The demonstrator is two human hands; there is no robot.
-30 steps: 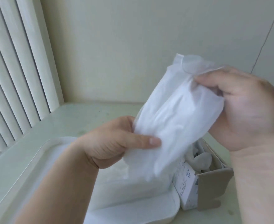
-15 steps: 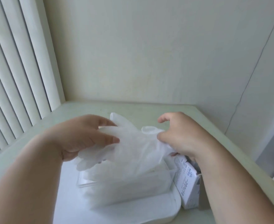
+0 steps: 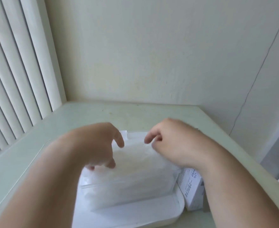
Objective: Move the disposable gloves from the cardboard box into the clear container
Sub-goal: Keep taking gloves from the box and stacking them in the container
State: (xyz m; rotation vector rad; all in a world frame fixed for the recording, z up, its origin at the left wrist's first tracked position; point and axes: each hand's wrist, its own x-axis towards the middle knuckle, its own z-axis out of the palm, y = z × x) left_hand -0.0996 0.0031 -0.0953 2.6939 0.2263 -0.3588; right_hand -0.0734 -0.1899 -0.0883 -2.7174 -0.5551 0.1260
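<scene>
Head camera looks down on a pale green table [image 3: 73, 119] in a corner, with a cream wall [image 3: 152, 46] behind and white vertical blinds [image 3: 12, 76] on the left side. Near the front of the table stands the clear container [image 3: 112, 182], and it sits on a white tray [image 3: 135, 216] with rounded corners. The disposable gloves [image 3: 135, 165] are inside the container as a thick white pile that rises a little above its rim. The left hand [image 3: 97, 145] is over the left part of the pile. Its fingers are spread and point downward, the fingertips [image 3: 111, 164] touch the gloves, and the hand grips nothing that I can see. The right hand [image 3: 173, 142] is over the right part of the pile with its fingers curled inward. The picture is blurred there, so I cannot tell if these fingers pinch a glove or only touch it. The cardboard box [image 3: 193, 190] stands just beside the container on the right, partly hidden under the right forearm. Its white side carries print too small to read. A thin dark line [image 3: 258, 71] runs down the wall on the right.
</scene>
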